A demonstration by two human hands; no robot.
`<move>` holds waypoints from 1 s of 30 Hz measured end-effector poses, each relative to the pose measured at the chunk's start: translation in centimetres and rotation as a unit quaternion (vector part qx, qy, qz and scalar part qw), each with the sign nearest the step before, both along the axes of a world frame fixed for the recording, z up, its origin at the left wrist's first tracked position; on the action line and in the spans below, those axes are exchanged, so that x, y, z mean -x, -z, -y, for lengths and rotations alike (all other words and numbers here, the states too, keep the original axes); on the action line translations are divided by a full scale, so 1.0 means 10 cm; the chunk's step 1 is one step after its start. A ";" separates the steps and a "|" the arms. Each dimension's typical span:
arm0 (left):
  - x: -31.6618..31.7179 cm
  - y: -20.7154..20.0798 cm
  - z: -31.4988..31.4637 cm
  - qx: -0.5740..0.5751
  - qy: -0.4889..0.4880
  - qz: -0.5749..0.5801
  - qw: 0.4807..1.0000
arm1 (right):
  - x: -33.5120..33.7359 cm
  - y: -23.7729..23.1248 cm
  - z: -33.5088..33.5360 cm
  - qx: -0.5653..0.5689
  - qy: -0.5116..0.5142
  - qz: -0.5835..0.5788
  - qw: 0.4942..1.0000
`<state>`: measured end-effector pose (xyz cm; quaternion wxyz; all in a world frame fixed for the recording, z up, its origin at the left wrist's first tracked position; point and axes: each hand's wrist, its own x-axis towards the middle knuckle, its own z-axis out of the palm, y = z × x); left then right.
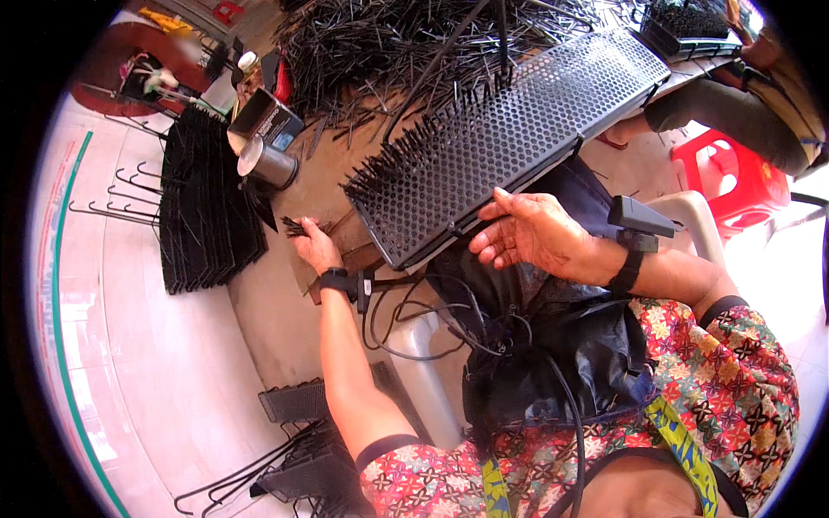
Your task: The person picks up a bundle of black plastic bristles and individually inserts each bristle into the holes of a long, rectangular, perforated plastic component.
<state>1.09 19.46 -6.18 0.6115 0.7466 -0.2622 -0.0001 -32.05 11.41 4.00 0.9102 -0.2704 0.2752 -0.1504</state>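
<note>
The left hand (315, 248) pinches a small bunch of black pins (295, 227) at the table edge. The right hand (527, 233), fingers loosely spread, rests against the perforated tray (518, 121), partly filled with pins.

Workshop (heaped black pins (389, 43), perforated tray (518, 112))

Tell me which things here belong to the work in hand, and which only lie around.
In use:
left hand gripping black sticks
right hand steadying perforated black tray
heap of sticks

Lying around:
metal cup
red stool
stacked black panels
</note>
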 end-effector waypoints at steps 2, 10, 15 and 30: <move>0.07 0.00 0.07 -0.027 0.034 0.038 0.998 | -0.02 0.00 0.03 0.012 0.005 -0.009 1.000; 0.15 -0.02 0.16 -0.152 -0.025 0.176 0.972 | 0.04 -0.04 0.01 0.032 0.006 -0.076 0.997; 0.10 -0.23 0.06 -0.224 -0.022 0.208 0.952 | 0.09 0.05 0.00 0.044 0.005 -0.075 0.996; 0.24 -0.54 -0.08 -0.379 0.174 0.233 0.878 | 0.17 -0.04 0.05 0.079 -0.007 -0.103 0.992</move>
